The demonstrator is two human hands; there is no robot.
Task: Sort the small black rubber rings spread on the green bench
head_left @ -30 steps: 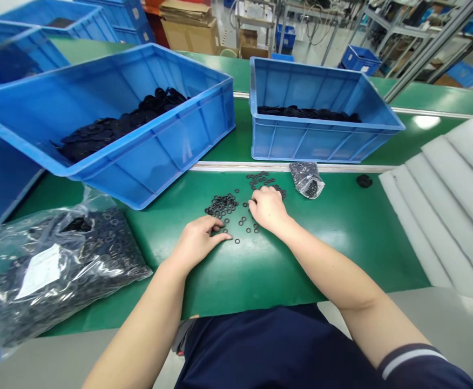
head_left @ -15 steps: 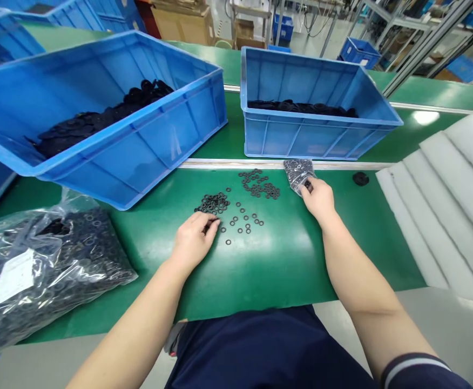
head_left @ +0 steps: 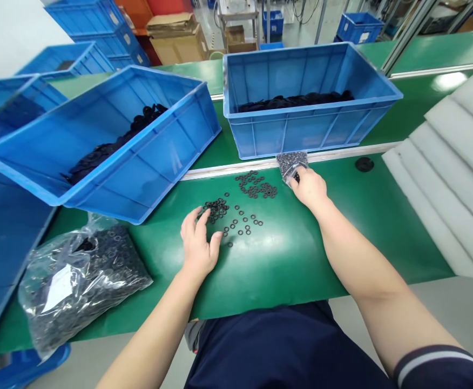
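Note:
My left hand [head_left: 198, 240] is open, its fingers spread at the near-left side of a pile of small black rings [head_left: 216, 208]. Several loose rings [head_left: 247, 227] lie scattered to the right of that pile, and a flat cluster of rings [head_left: 263, 190] is farther back. My right hand [head_left: 310, 187] has its fingers closed at the mouth of a small clear plastic bag [head_left: 292, 161] filled with tiny dark parts. The bag lies against the pale strip in front of the right bin; my fingertips are partly hidden there.
Two blue bins [head_left: 180, 143] [head_left: 313, 121] holding black parts stand at the back. A large clear bag of rings [head_left: 94, 275] lies at left. White foam sheets [head_left: 443, 178] lean at right, near a black disc [head_left: 364, 164] on the green table [head_left: 269, 270].
My left hand has opened from a pinch, its fingers spreading beside the pile. My right hand stays at the small bag. The camera view has shifted and tilted slightly.

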